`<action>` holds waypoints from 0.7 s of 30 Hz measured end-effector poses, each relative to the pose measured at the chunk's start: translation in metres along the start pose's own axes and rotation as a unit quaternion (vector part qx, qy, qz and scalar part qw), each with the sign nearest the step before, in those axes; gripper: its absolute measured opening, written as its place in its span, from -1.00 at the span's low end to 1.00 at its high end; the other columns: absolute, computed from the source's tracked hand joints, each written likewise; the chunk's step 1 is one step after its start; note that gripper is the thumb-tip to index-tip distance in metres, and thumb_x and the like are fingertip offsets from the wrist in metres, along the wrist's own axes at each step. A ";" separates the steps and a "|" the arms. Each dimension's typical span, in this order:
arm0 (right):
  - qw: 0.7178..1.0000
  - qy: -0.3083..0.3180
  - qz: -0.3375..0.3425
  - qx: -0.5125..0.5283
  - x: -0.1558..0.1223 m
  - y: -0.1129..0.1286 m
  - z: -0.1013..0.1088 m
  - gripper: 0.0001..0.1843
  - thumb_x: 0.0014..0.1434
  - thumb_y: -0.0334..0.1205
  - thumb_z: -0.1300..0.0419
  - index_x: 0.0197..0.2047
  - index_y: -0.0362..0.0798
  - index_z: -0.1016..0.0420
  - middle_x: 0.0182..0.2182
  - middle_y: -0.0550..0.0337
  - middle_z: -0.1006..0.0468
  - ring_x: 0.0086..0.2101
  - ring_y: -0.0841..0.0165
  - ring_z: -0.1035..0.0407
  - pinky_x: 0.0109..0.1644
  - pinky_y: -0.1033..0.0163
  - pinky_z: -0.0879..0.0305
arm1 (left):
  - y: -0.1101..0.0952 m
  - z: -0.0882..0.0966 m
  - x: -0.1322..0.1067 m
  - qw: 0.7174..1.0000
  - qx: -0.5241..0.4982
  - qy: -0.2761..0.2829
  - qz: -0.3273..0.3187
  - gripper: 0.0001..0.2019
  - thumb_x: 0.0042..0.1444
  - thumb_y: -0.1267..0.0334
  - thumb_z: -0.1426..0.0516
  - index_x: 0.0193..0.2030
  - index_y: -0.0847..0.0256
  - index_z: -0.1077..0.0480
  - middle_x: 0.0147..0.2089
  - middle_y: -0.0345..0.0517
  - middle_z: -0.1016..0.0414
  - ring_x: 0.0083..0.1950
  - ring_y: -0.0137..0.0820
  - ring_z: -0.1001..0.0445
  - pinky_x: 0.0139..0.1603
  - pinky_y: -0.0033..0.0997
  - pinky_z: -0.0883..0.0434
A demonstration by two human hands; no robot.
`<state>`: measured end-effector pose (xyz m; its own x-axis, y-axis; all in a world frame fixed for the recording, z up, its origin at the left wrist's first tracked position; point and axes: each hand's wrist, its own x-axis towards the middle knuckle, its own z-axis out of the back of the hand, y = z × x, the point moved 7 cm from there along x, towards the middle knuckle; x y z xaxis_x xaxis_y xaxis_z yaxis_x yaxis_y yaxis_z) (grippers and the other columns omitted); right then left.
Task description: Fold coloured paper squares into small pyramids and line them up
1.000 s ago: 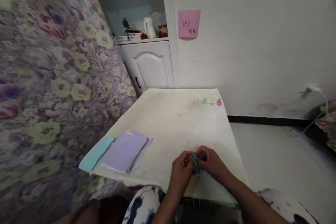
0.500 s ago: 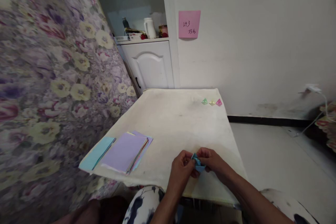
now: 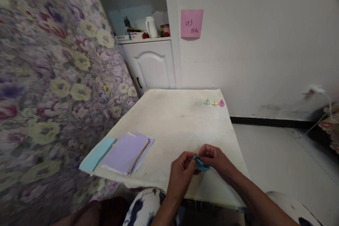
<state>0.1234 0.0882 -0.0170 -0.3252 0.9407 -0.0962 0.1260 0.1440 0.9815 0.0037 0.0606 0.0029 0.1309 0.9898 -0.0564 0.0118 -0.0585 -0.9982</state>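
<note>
A small folded blue paper piece [image 3: 200,163] is pinched between both my hands above the near right part of the white table [image 3: 172,120]. My left hand [image 3: 180,174] grips its left side, fingers closed. My right hand [image 3: 216,161] holds its right side, fingers curled round it. A stack of coloured paper sheets [image 3: 124,153], lilac on top, lies at the table's near left, with a light blue sheet [image 3: 97,154] beside it.
Three small folded paper shapes, green [image 3: 206,102], yellow [image 3: 214,103] and pink [image 3: 221,103], sit at the table's far right. A floral cloth [image 3: 53,77] fills the left. A pink note [image 3: 191,23] is stuck on the wall; a white cabinet [image 3: 150,63] stands behind.
The blue paper piece has been turned from upright to lying flatter between my fingers. Both hands stay in nearly the same spot.
</note>
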 end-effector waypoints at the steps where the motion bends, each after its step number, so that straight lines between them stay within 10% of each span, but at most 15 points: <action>1: 1.000 -0.010 0.014 -0.015 0.000 0.003 0.001 -0.86 -0.11 -0.29 -0.24 -0.47 -0.11 -0.34 -0.59 0.32 -0.38 -0.57 0.51 -0.24 -0.48 0.39 -0.13 | -0.001 0.001 0.000 1.000 -0.001 0.000 -0.002 -0.82 0.03 0.25 -0.10 -0.25 0.29 -0.39 -0.44 -0.16 -0.47 -0.44 -0.45 -0.44 -0.40 -0.48 -0.39; 21: 0.944 -0.119 0.115 -0.284 -0.012 0.024 -0.001 -0.90 -0.07 -0.43 -0.09 -0.47 -0.06 -0.34 -0.59 0.32 -0.38 -0.55 0.47 -0.23 -0.46 0.37 -0.14 | 0.033 -0.003 0.006 0.987 -0.125 0.011 0.100 -0.89 -0.15 0.46 -0.15 -0.43 0.30 -0.30 -0.56 -0.20 -0.44 -0.54 -0.51 -0.40 -0.47 -0.53 -0.33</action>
<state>0.1292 0.0804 0.0080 -0.1228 0.9792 0.1615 -0.3782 -0.1966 0.9046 0.0084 0.0646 -0.0299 0.1764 0.9526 -0.2478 0.2270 -0.2843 -0.9315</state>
